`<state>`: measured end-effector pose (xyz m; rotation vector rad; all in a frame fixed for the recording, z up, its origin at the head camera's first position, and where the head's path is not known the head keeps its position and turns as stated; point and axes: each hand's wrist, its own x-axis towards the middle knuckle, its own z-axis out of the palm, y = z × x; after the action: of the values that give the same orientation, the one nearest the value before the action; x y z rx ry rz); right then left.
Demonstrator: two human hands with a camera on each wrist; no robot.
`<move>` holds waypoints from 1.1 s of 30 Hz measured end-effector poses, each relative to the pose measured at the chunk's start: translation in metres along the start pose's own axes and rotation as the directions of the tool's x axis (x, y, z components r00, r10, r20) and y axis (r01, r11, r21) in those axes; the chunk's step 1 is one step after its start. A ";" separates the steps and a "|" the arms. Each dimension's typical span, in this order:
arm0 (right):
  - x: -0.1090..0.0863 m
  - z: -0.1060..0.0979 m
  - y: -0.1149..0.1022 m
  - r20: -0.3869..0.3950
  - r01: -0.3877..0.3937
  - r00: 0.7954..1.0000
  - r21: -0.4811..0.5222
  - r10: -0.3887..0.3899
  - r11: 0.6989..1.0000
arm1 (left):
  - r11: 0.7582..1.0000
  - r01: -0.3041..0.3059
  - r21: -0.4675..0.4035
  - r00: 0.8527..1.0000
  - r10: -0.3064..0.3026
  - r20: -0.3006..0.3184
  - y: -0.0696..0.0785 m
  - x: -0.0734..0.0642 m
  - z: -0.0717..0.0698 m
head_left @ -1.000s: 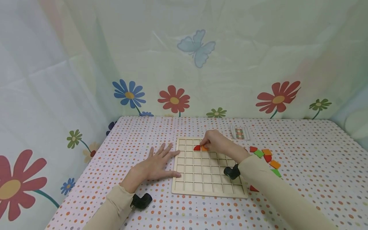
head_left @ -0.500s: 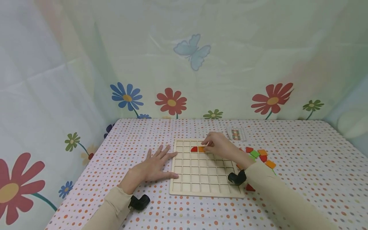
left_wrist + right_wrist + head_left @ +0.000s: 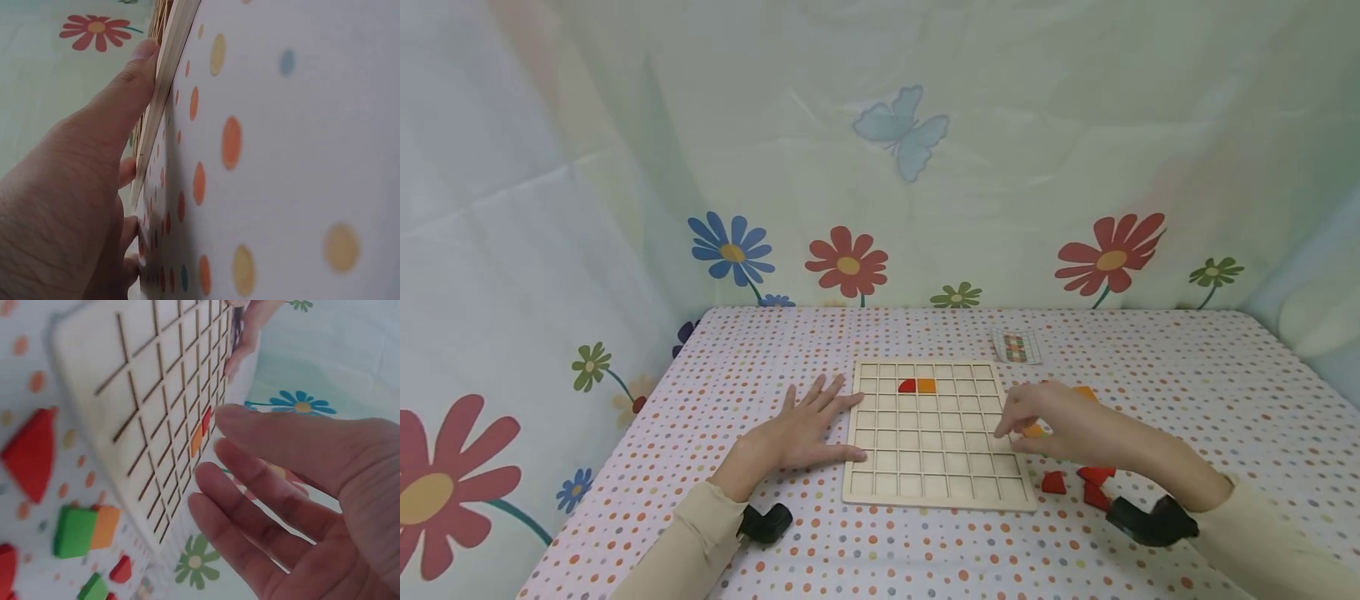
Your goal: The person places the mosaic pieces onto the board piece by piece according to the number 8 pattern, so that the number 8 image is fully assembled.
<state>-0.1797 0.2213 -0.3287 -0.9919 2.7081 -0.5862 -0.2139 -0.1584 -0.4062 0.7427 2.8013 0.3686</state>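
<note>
A wooden grid board (image 3: 932, 462) lies on the dotted tablecloth. A red quarter-round tile (image 3: 907, 386) and an orange square tile (image 3: 927, 386) sit side by side in two cells of its second row. My left hand (image 3: 793, 435) rests with fingers spread at the board's left edge; the thumb touches the rim in the left wrist view. Over the board's right edge hovers my right hand (image 3: 1063, 421), fingers loosely bent. Nothing shows between its thumb and fingers in the right wrist view. Beneath it lie loose tiles, partly hidden, among them a red one (image 3: 1054, 482).
Right of the board, several red, green (image 3: 75, 531) and orange tiles are scattered on the cloth. A small printed pattern card (image 3: 1017, 345) lies behind the board's far right corner. A flowered curtain (image 3: 1000, 200) stands behind the table.
My right hand has let go of the orange tile in its cell and moved right and nearer, over the board's right edge and the loose tiles. My left hand stays put.
</note>
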 end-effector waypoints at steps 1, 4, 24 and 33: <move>-0.008 0.001 0.001 0.020 -0.020 1.000 0.008 0.020 1.000 | 1.000 0.000 0.003 1.000 0.000 0.001 0.000 0.000 0.000; -0.026 0.006 0.009 0.064 -0.053 0.997 0.041 0.050 0.998 | 1.000 0.004 0.009 1.000 -0.004 0.004 0.001 0.001 -0.002; -0.040 0.027 0.045 0.061 -0.066 0.997 0.161 0.056 0.985 | 1.000 0.024 0.011 1.000 -0.024 0.012 -0.003 -0.001 -0.003; -0.046 0.033 0.062 0.071 -0.057 0.997 0.313 0.036 0.948 | 0.999 0.019 0.038 1.000 -0.019 0.007 0.000 0.003 0.001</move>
<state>-0.1703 0.2849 -0.3824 -0.8445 2.4687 -0.9256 -0.2163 -0.1562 -0.4077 0.7229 2.8133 0.3096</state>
